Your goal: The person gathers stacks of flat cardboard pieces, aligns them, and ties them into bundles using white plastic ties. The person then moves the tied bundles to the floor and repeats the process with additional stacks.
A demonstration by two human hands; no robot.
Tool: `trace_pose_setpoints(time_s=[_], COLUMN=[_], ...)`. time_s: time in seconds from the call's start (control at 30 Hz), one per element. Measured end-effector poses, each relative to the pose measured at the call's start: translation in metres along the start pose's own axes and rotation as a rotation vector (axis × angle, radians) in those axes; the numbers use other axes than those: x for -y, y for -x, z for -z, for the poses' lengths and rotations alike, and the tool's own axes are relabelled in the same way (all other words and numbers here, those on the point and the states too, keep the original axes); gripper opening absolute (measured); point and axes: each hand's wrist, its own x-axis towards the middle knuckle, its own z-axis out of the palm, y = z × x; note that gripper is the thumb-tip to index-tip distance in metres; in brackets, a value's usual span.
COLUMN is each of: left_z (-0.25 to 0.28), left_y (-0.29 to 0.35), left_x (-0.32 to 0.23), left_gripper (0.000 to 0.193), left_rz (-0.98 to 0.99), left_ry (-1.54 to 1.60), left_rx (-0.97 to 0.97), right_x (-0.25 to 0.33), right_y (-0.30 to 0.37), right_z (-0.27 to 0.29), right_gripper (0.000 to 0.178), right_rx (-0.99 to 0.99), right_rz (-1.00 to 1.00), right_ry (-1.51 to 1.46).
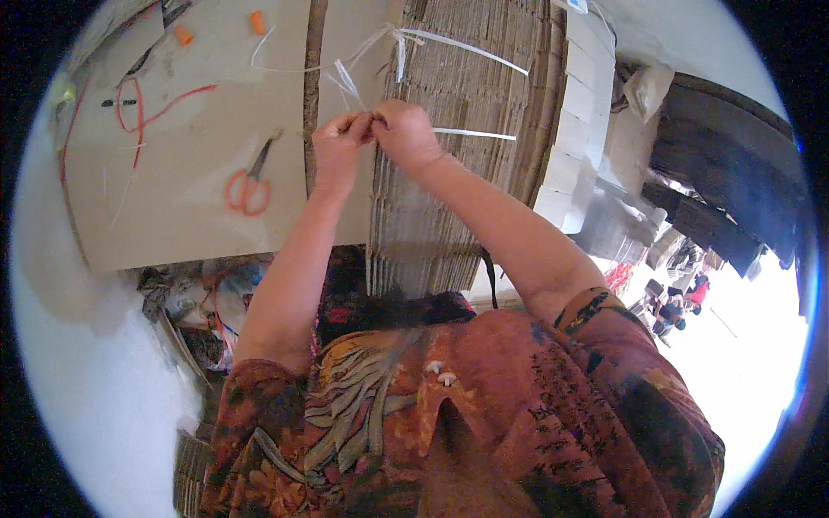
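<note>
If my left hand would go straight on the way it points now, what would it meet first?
Most likely the white strip just beyond the left hand, though its height above the cardboard is unclear from this view.

Pale wall (95,380), bright daylight (749,367) at right

At the grip, the fingers of the left hand (339,142) and right hand (408,136) conceal the lower part of the white strap (348,84); its form there cannot be determined. Just right of the grip, a white strip (475,133) disappears behind the right hand (connection unverified). Above, the picture's edge cuts off the cardboard stack (475,97). Far lower right, distant objects (678,304) are too blurred to identify.
</note>
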Motion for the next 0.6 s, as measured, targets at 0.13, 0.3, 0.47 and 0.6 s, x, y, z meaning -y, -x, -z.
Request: trace_pose_setpoints(time_s=[0.13, 0.3, 0.47, 0.6], left_z=[-0.003, 0.004, 0.010, 0.022], left_y=[-0.006, -0.011, -0.014, -0.033], left_x=[0.008, 0.003, 0.009, -0.001], left_gripper=[0.013, 0.008, 0.012, 0.014], left_rz=[0.028, -0.200, -0.464, -0.085], left_ry=[0.081, -0.311, -0.637, -0.532], left_rx=[-0.004, 0.117, 0.143, 0.421], right_x=[0.002, 0.005, 0.001, -0.002], right_y=[0.007, 0.016, 0.017, 0.017], right_z=[0.004, 0.005, 0.000, -0.001], right_gripper=[0.012, 0.025, 0.018, 0.018], right_rx=[-0.039, -0.141, -0.199, -0.136], right_rz=[-0.123, -0.159, -0.025, 0.058], right_ry=[-0.228, -0.285, -0.210, -0.112])
